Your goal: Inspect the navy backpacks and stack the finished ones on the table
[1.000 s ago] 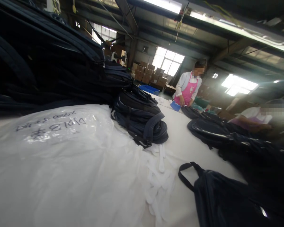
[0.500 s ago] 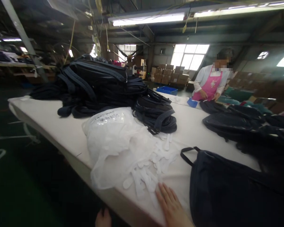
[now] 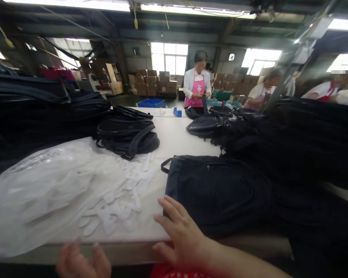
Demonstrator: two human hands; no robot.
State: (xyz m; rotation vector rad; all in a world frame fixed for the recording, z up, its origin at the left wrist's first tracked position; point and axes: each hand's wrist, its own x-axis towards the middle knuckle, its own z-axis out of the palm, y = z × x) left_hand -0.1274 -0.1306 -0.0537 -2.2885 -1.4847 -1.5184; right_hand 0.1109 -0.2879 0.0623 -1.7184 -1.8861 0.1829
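Note:
My right hand (image 3: pixel 184 233) is open with its fingers spread, at the near left corner of a dark navy backpack (image 3: pixel 214 189). Whether its fingertips touch the cloth I cannot tell. The backpack lies flat, with its black carry loop toward the left. Low in front of the table edge is my left hand (image 3: pixel 82 262), slightly blurred, its fingers loosely bent and apart from the thumb, with nothing seen in it. Between the hands and a large clear plastic bag (image 3: pixel 46 185) lie several flat white strips with rounded ends (image 3: pixel 113 214), loosely heaped.
Dark backpacks are piled at the left (image 3: pixel 46 104), with another backpack (image 3: pixel 127 133) beside them. More dark bags (image 3: pixel 301 143) fill the right side. A person in a pink apron (image 3: pixel 195 87) handles a dark bag across the white table (image 3: pixel 174 135); a blue crate (image 3: pixel 151 103) stands behind.
My view has swung right, bringing more bags and people into sight. My right hand has left the white strips for the backpack's corner. My left hand has come up near the table edge.

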